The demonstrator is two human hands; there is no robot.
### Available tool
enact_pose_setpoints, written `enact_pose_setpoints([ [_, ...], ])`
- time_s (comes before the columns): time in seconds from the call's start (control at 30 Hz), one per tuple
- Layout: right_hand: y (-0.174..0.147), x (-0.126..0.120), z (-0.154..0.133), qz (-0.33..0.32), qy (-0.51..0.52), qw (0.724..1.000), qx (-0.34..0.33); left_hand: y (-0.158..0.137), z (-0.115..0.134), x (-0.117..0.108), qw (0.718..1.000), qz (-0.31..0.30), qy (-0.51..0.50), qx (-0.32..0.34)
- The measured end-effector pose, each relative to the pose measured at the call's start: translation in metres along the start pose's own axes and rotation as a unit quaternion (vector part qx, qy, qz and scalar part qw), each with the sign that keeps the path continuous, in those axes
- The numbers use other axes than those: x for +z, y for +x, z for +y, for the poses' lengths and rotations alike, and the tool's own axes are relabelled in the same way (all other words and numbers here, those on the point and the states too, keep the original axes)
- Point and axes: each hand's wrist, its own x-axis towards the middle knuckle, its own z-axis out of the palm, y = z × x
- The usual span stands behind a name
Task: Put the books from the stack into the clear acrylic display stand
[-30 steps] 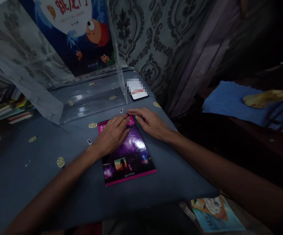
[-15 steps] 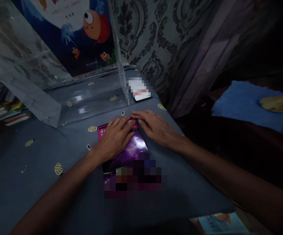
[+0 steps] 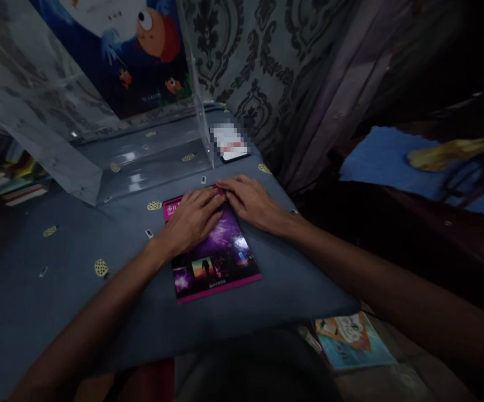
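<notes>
A purple and black book (image 3: 220, 245) with a pink top band and pink lower edge lies closed on the blue-grey tablecloth (image 3: 128, 304). Flat across its upper part rests my left hand (image 3: 193, 218), fingers stretched toward the top right corner. My right hand (image 3: 252, 204) lies at that corner, its fingertips touching the book's top edge and its palm on the cloth beside the book. Part of the cover's title is hidden beneath my left hand.
A clear acrylic stand (image 3: 202, 123) holds a picture book with an orange fish (image 3: 158, 33). Right of it lies a phone (image 3: 235, 152). Stacked books (image 3: 7, 167) are at the left. A blue cloth (image 3: 379, 153) lies at the right; another book (image 3: 354, 340) is below the table edge.
The view has shifted, so the table's front edge and more of the book's lower cover show. Both hands stay on the book in nearly the same pose.
</notes>
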Motion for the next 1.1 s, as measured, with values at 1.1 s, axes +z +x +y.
enact_pose_setpoints([
  [1.1, -0.167, -0.036, -0.077, -0.011, -0.067, 0.996, -0.051, -0.071, 0.069, -0.025, 0.987, -0.075, -0.048, 0.136],
])
